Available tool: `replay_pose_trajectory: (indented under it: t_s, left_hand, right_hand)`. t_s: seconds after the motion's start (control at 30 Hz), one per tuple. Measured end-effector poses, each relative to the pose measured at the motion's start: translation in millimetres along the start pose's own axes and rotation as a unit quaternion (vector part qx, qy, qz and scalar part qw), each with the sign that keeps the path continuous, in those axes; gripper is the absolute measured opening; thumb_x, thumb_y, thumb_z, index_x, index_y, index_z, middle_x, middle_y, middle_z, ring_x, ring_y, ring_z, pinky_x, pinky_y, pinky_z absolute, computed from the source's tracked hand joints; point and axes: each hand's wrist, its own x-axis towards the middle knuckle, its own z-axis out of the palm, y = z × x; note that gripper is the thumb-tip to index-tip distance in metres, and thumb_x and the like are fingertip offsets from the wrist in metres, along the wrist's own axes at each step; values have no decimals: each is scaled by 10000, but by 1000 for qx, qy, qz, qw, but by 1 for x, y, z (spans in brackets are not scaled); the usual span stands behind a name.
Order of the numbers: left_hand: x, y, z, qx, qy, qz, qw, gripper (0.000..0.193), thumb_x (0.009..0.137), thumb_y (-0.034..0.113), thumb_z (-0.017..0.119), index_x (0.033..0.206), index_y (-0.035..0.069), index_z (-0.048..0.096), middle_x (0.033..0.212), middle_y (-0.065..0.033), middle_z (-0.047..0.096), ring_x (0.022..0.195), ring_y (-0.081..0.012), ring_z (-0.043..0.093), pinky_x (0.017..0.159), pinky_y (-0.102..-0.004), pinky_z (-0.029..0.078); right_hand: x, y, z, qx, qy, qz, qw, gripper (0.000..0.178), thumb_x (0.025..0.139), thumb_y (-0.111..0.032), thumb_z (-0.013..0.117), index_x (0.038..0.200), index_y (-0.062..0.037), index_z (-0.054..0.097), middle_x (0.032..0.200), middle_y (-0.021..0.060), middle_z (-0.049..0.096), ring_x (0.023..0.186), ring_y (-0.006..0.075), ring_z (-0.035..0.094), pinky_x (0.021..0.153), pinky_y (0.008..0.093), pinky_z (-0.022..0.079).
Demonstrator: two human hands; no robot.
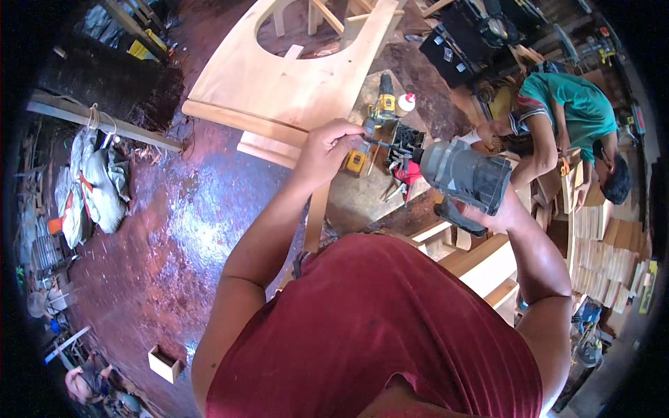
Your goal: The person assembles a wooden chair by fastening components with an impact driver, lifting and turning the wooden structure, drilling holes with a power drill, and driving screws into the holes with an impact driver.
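My right hand (488, 217) grips a grey and black drill-like power tool (460, 171) in front of my chest, at the right. A slim dark bit (382, 144) points left from its front. At the bit's far end, the fingers of my left hand (327, 150) are pinched together; what lies between them is too small to make out. Just beyond stands a yellow and black cordless drill (385, 104). Another yellow tool (356, 161) is partly hidden beside my left fingertips. Below the bit lie red-handled hand tools (405, 174).
A large pale wooden panel (300, 80) with a round cutout stands ahead. A white bottle with a red cap (407, 102) sits by the drill. At right, a person in a green shirt (575, 104) bends over stacked boards (603, 244). A small wooden box (164, 365) lies on the left floor.
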Motion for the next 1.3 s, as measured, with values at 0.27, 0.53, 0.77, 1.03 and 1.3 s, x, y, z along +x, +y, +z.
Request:
replay_pose_trajectory:
  t_s: [0.27, 0.53, 0.77, 1.03, 1.3]
  left_hand:
    - [-1, -4, -6, 18, -5, 14, 1000, 106, 896, 71, 597, 935, -21, 633, 807, -55, 599, 752, -126, 558, 697, -253, 441]
    - [4, -14, -10, 23, -32, 9, 999, 103, 864, 31, 616, 949, -14, 654, 819, -108, 637, 769, -185, 620, 717, -288, 473]
    - [44, -42, -50, 118, -74, 45, 989, 123, 821, -8, 624, 933, -4, 672, 860, -124, 656, 814, -213, 637, 741, -309, 489]
    - [54, -59, -60, 152, -87, -17, 984, 120, 812, 42, 651, 922, 27, 694, 863, -119, 691, 788, -204, 662, 723, -307, 504]
    - [46, -67, -63, 190, -72, -30, 979, 116, 793, 36, 663, 895, 62, 713, 854, -115, 687, 810, -222, 655, 741, -321, 504]
  right_hand:
    - [-2, 8, 1, -8, 32, 5, 999, 363, 748, -282, 676, 1049, -82, 633, 1040, 113, 638, 999, 313, 592, 909, 413, 439]
    - [9, 8, -16, -85, -9, -37, 996, 423, 716, -265, 713, 1066, -50, 612, 1050, 135, 633, 981, 297, 602, 893, 407, 449]
    - [102, -50, -52, -8, -96, 218, 971, 245, 798, -94, 650, 1020, -16, 579, 728, 49, 612, 569, 117, 547, 564, 289, 477]
    - [160, -68, -52, -34, -160, 191, 968, 134, 770, -125, 627, 796, 5, 604, 572, 53, 558, 463, 134, 530, 481, 283, 432]
    - [176, -67, -42, -75, -175, 187, 964, 171, 754, -134, 631, 826, 19, 607, 569, 63, 568, 461, 141, 555, 476, 297, 455]
